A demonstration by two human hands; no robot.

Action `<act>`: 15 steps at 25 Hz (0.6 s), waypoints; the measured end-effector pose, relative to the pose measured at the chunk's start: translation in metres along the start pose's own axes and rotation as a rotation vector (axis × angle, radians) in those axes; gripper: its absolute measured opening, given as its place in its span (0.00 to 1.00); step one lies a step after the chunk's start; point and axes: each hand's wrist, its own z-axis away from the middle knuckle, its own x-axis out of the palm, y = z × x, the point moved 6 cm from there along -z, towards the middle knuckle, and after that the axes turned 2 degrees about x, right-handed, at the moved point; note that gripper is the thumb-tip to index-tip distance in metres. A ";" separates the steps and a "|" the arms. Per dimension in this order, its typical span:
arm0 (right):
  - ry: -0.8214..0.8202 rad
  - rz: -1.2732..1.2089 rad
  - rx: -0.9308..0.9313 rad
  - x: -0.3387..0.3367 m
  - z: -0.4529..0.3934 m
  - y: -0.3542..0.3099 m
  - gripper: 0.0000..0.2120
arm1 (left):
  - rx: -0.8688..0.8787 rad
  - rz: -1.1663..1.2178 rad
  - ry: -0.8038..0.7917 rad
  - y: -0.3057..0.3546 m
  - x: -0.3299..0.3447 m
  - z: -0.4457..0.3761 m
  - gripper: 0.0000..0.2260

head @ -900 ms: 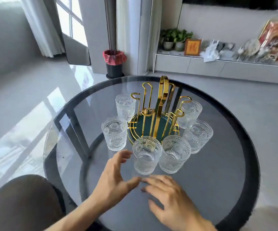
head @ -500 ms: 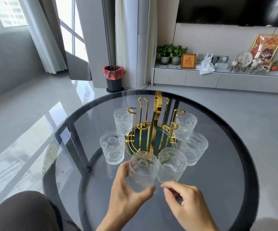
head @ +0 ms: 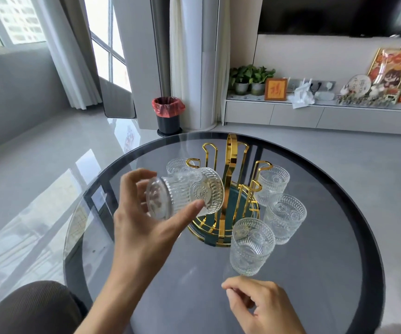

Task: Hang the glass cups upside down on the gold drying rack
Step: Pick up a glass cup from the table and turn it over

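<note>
- Head view: the left hand (head: 144,227) holds 1 glass cup (head: 185,192) lifted off the round glass bench (head: 339,273), its grip wrapped around the ribbed body with the thumb along the near side and the fingers behind
- The held cup lies tipped on its side in the air, thick base toward the left and open mouth toward the gold drying rack (head: 228,189), just in front of the rack's left prongs
- The rack stands upright near the middle of the bench, on a dark green round base with gold wire around it; none of its prongs carries a cup
- The right hand (head: 264,307) hovers low over the near edge of the bench, fingers loosely curled, its grip on nothing
- 4 more cups stand mouth up on the bench around the rack: the nearest cup (head: 251,245) just beyond the right hand, a second cup (head: 284,216) and a third cup (head: 272,182) on the rack's right, and a far-left cup (head: 177,165) partly hidden behind the held one
- A bin with a red liner (head: 168,115) stands on the floor beyond the bench
</note>
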 end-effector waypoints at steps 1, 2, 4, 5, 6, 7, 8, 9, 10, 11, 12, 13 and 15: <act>-0.001 0.005 0.000 -0.001 0.000 0.000 0.04 | 0.030 -0.038 -0.005 0.004 0.008 -0.004 0.33; -0.002 0.002 0.007 -0.002 0.001 0.000 0.04 | 0.054 -0.077 -0.024 0.007 0.018 -0.008 0.32; 0.004 0.002 0.014 -0.004 0.000 0.002 0.05 | 0.117 -0.186 -0.086 0.007 0.040 -0.017 0.31; 0.004 0.006 0.011 -0.004 0.000 0.003 0.04 | 0.143 -0.250 -0.118 0.006 0.051 -0.020 0.31; 0.002 0.007 0.008 -0.004 0.000 0.003 0.04 | 0.157 -0.299 -0.149 0.003 0.060 -0.023 0.31; 0.005 0.006 0.004 -0.004 0.000 0.004 0.03 | 0.157 -0.326 -0.183 -0.002 0.067 -0.023 0.32; 0.016 0.011 0.003 -0.004 0.000 0.005 0.03 | 0.157 -0.347 -0.220 -0.007 0.073 -0.023 0.33; 0.043 0.025 0.009 -0.005 0.000 0.007 0.03 | 0.167 -0.372 -0.257 -0.010 0.077 -0.021 0.33; 0.093 0.041 0.022 -0.008 -0.001 0.009 0.04 | 0.181 -0.398 -0.291 -0.012 0.080 -0.018 0.33; 0.171 0.049 0.039 -0.013 -0.001 0.011 0.05 | 0.195 -0.415 -0.315 -0.014 0.081 -0.017 0.33; 0.267 0.044 0.059 -0.019 -0.001 0.012 0.05 | 0.206 -0.433 -0.329 -0.014 0.081 -0.017 0.33; 0.367 0.018 0.086 -0.026 0.000 0.014 0.04 | 0.215 -0.456 -0.336 -0.014 0.082 -0.017 0.33; 0.534 -0.079 0.167 -0.039 0.002 0.020 0.10 | 0.198 -0.490 -0.322 -0.013 0.080 -0.011 0.34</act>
